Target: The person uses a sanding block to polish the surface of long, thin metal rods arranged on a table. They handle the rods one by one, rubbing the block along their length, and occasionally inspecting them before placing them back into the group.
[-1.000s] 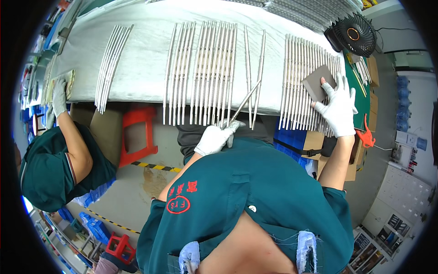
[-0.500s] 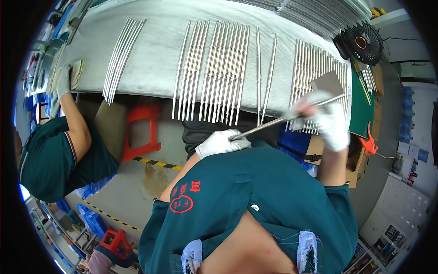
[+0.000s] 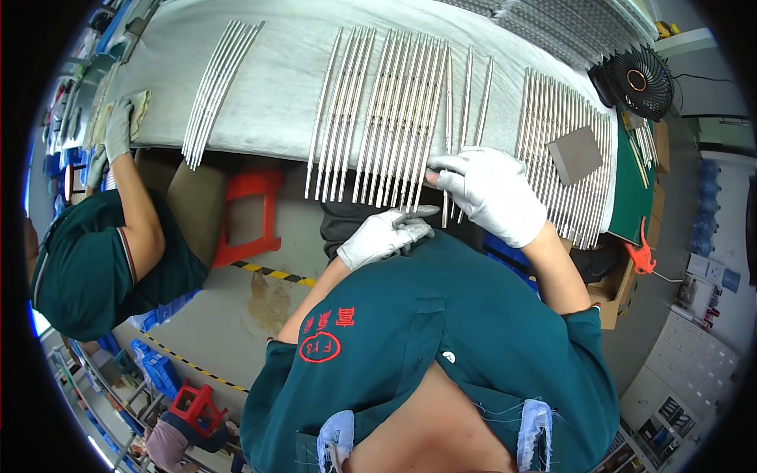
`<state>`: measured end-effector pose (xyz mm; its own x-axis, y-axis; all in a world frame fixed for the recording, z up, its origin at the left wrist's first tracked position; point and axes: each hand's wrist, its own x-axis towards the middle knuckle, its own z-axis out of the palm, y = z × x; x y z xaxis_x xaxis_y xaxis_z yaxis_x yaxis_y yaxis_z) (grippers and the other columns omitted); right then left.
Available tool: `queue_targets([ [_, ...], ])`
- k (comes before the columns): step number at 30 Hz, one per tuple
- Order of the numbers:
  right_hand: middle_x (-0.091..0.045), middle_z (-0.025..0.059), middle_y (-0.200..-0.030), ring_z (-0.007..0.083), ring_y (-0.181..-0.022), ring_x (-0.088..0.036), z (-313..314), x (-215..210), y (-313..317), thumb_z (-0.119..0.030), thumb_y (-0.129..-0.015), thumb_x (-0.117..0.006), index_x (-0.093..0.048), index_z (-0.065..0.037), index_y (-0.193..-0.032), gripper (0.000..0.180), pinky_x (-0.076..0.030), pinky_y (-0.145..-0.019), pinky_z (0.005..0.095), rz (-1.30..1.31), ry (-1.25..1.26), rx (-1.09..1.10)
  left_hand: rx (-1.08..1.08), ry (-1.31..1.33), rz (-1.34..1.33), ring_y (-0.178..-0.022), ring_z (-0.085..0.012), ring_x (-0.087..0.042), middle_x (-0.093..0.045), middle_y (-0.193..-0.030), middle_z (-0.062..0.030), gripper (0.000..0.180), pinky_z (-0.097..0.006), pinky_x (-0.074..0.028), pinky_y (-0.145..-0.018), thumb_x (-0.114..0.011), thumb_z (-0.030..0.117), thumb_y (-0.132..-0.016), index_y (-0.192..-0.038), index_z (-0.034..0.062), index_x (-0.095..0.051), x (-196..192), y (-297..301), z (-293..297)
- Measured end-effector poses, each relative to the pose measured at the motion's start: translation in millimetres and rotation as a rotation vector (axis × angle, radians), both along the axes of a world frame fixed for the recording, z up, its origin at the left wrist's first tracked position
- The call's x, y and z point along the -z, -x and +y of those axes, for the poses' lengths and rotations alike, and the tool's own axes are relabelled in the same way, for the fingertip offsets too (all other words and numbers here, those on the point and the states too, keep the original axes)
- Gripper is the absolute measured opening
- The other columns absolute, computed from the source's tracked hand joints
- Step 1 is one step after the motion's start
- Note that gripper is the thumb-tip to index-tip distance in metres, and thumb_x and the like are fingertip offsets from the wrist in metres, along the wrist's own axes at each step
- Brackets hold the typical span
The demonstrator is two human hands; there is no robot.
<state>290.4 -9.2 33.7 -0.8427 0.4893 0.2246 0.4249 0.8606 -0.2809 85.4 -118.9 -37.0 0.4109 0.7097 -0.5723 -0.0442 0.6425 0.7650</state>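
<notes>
Slim silver metal rod (image 3: 446, 118), lying lengthwise on the grey-covered bench, beside a parallel rod row (image 3: 386, 118)

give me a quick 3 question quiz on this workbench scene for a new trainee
1. True or false: both the right hand and the left hand wear white gloves.
2. Where does the grey block lie? A) on the floor B) on the rods at the right of the table C) in the left hand
3. What black device stands at the far right corner of the table?

Key: 1 true. 2 B, it rests on the right group of metal rods. 3 a small fan.
</notes>
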Motion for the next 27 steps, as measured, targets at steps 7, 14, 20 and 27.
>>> queue_targets([
  [7,-0.069,0.0081,-0.113,0.0281,-0.094,-0.068,4,-10,-25,-0.014,-0.087,-0.065,-0.069,-0.008,-0.112,0.026,-0.053,-0.081,0.0392,-0.136,0.029,0.446,0.121,-0.004,0.053,-0.079,-0.0035,-0.056,-0.073,-0.105,0.0015,0.033,-0.020,-0.047,-0.071,-0.062,0.024,-0.101,-0.131,0.0107,-0.066,-8,2,6],
  [14,-0.068,0.0094,-0.116,0.0289,-0.099,-0.066,6,1,-4,-0.012,-0.089,-0.062,-0.070,-0.007,-0.113,0.026,-0.051,-0.086,0.0399,-0.023,0.004,0.340,0.177,-0.131,0.108,-0.091,-0.0059,-0.060,-0.073,-0.107,-0.0012,0.027,-0.022,-0.049,-0.080,-0.060,0.020,-0.102,-0.124,0.0095,-0.071,-11,6,4],
  [20,-0.067,0.0109,-0.119,0.0291,-0.105,-0.064,8,2,-3,-0.012,-0.087,-0.064,-0.069,-0.006,-0.114,0.028,-0.049,-0.092,0.0398,-0.046,-0.007,0.288,0.083,-0.181,0.041,-0.085,-0.0063,-0.059,-0.073,-0.105,-0.0020,0.028,-0.022,-0.048,-0.076,-0.057,0.022,-0.103,-0.124,0.0095,-0.072,-2,6,-2],
  [27,-0.056,0.0189,-0.137,0.0322,-0.124,-0.054,0,-7,-3,-0.017,-0.085,-0.068,-0.063,-0.009,-0.130,0.046,-0.038,-0.108,0.0449,-0.194,0.062,0.250,-0.036,0.038,-0.015,-0.070,-0.0042,-0.051,-0.072,-0.099,-0.0018,0.030,-0.019,-0.046,-0.066,-0.059,0.025,-0.103,-0.126,0.0080,-0.069,-4,-4,3],
])
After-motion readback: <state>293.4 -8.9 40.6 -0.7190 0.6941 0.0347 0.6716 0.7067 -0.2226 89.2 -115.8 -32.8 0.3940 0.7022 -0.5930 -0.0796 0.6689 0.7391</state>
